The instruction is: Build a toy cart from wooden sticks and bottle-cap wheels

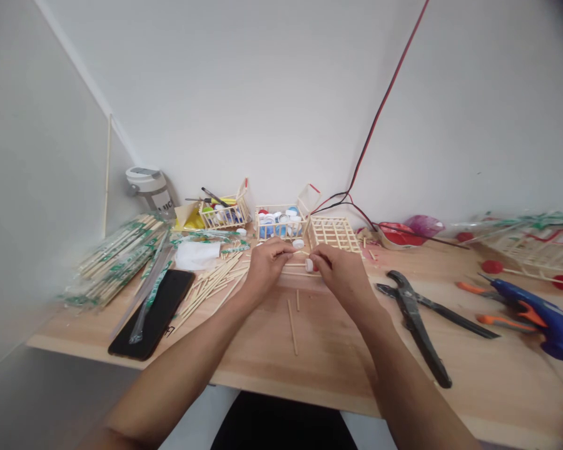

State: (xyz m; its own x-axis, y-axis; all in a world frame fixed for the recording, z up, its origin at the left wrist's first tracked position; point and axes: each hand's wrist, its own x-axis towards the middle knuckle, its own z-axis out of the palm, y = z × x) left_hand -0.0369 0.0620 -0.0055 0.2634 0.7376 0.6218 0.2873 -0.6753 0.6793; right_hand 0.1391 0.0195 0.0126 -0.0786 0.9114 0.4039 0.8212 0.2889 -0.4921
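Close together over the middle of the table, my left hand (268, 259) and my right hand (336, 265) pinch a thin wooden stick (301, 252) between them. A white bottle cap (309, 265) shows at my right fingertips; whether it is joined to the stick I cannot tell. Longer sticks (293, 273) lie just beneath my hands. Nearer to me, two short sticks (291, 325) rest on the wood. Loose sticks (213, 281) are heaped left of my left hand. Behind my hands stand a stick basket of bottle caps (280, 226) and a stick lattice (334, 232).
At left are wrapped chopsticks (117, 259), a black phone (152, 315) and a lidded cup (151, 187). Another basket (225, 214) holds caps and tools. To the right lie pliers (413, 319), a blue glue gun (535, 306) and red wheels (492, 267). A red-black cable (387, 94) crosses the wall.
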